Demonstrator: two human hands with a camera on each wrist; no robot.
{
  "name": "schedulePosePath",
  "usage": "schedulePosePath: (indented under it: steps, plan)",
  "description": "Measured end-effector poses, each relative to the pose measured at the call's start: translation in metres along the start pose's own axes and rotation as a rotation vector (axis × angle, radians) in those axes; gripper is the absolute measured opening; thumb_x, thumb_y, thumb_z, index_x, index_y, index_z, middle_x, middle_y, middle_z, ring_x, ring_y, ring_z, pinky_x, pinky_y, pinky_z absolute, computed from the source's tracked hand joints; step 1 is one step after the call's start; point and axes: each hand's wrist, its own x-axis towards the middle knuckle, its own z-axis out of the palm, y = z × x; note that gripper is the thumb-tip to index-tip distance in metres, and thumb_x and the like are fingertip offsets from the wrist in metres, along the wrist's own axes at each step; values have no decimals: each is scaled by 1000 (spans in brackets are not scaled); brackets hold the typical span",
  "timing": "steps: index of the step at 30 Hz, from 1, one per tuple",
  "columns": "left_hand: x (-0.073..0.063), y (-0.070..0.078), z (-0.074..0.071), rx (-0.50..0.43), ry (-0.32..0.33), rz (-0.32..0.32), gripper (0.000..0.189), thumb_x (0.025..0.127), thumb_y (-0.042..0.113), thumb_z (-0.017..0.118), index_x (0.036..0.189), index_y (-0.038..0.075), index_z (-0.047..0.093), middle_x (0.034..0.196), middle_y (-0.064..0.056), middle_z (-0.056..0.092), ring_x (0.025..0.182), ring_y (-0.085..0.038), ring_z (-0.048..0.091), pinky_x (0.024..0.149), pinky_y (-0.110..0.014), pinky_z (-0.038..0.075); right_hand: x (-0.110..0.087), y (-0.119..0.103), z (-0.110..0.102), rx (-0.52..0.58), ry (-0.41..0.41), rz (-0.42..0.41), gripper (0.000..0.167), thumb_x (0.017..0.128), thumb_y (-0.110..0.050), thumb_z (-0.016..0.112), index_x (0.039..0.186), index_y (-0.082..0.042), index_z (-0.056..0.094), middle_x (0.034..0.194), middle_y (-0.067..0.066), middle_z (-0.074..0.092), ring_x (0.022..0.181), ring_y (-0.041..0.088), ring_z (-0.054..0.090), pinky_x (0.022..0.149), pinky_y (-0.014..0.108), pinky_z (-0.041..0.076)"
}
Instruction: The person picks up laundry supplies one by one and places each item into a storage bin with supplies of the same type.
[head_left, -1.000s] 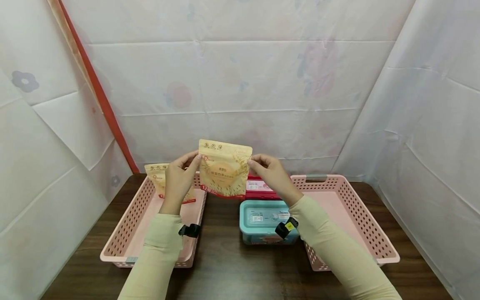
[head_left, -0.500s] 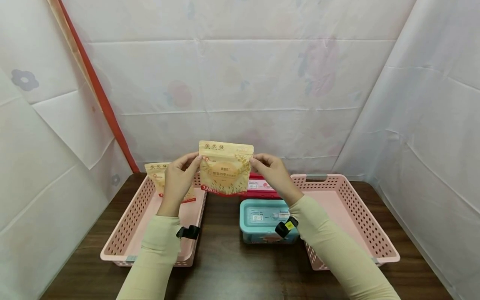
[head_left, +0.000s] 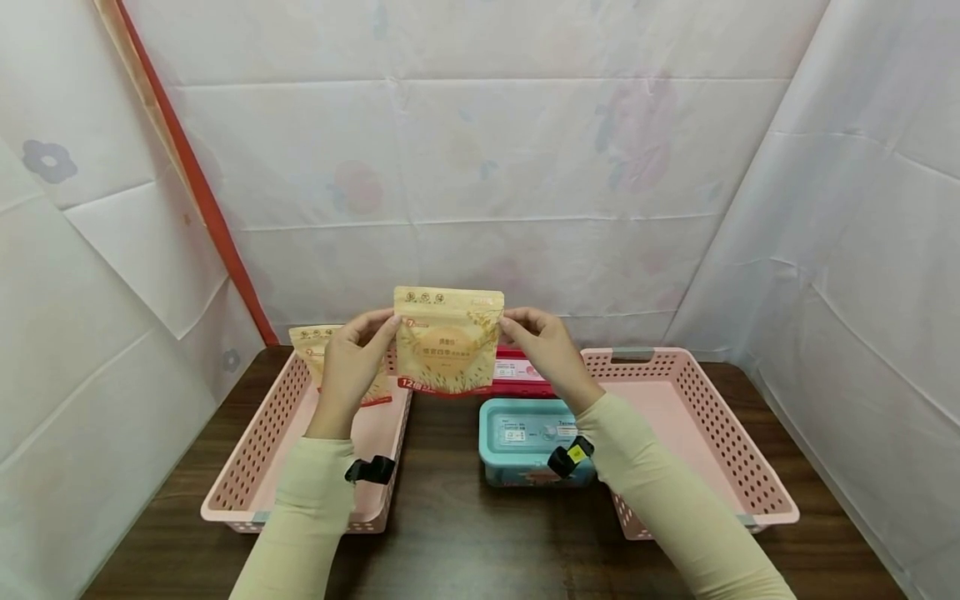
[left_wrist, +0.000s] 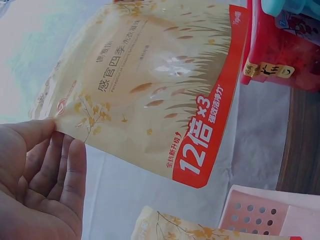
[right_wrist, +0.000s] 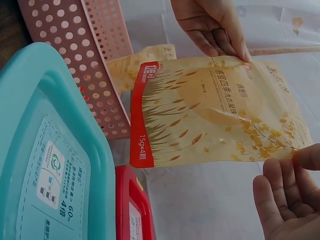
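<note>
A yellow laundry-pod pouch (head_left: pixel 448 342) with a red bottom band is held upright in the air, its printed front toward the head camera. My left hand (head_left: pixel 352 360) pinches its left edge near the top between thumb and fingers. On the opposite edge, my right hand (head_left: pixel 546 350) pinches it the same way; the right wrist view shows both hands on the pouch (right_wrist: pixel 215 110). Behind my left hand, a second yellow pouch (head_left: pixel 309 340) leans in the left pink basket (head_left: pixel 247 467), partly covered by that hand.
On the dark wooden table (head_left: pixel 450 533), a teal lidded box (head_left: pixel 517 450) stands in front of a red box (head_left: pixel 513 375), between the baskets. The right pink basket (head_left: pixel 720 425) lies partly under my right forearm. White patterned sheets (head_left: pixel 480 167) enclose the back and sides.
The pouch has shifted only slightly, dipping a little and moving a touch left with both hands still pinching it. The baskets and boxes have stayed in place.
</note>
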Motion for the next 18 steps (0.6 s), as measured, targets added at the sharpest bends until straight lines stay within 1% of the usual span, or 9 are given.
schedulePosePath:
  steps: [3,6,8,10,13,15,17,18]
  plan:
    - [-2,0,-2,-18,5,-12,49,93,49,68,125,12,69,112,-7,69,99,-19,64,85,-29,54,0,1,2,3,3,-2,27,102,-25,62,117,-4,67,105,13,65,108,41,60,89,37,53]
    - [-3,0,-4,-37,16,-15,48,93,48,69,123,11,69,110,-8,70,97,-24,64,82,-28,53,-1,1,4,5,10,0,26,102,-26,62,117,-4,67,105,14,65,108,40,60,89,37,53]
    - [-4,0,-5,-42,27,-17,48,93,48,69,123,12,69,109,-7,70,97,-26,64,80,-27,53,-1,1,7,5,17,-3,27,102,-25,63,116,-4,67,106,16,65,107,40,60,89,36,54]
    - [-5,0,-6,-39,43,-9,46,93,48,69,122,12,69,107,-6,71,95,-25,65,78,-26,53,-1,2,9,10,23,-6,27,101,-25,63,117,-3,67,107,18,65,106,38,61,89,35,54]
    - [-6,0,-8,-33,69,3,44,92,47,70,120,14,69,105,-4,72,92,-21,67,77,-26,55,0,3,14,30,31,-22,25,101,-23,64,115,-2,67,105,18,65,104,38,62,92,40,53]
    - [-7,-1,-9,-34,85,25,41,93,45,70,119,13,69,104,-6,72,88,-19,67,76,-27,55,0,3,17,46,33,-32,24,100,-21,65,114,-2,67,103,15,66,104,38,62,95,46,52]
    - [-8,-1,-11,-40,97,42,39,94,43,69,119,12,69,105,-6,72,88,-18,67,76,-28,55,0,3,20,59,36,-44,22,100,-19,65,112,-1,67,101,15,66,103,39,63,96,51,50]
    - [-9,-1,-12,-46,101,52,38,95,41,69,119,11,69,106,-7,72,88,-17,67,77,-28,56,0,3,22,57,37,-45,21,100,-19,65,112,-1,67,101,14,66,103,38,63,96,50,51]
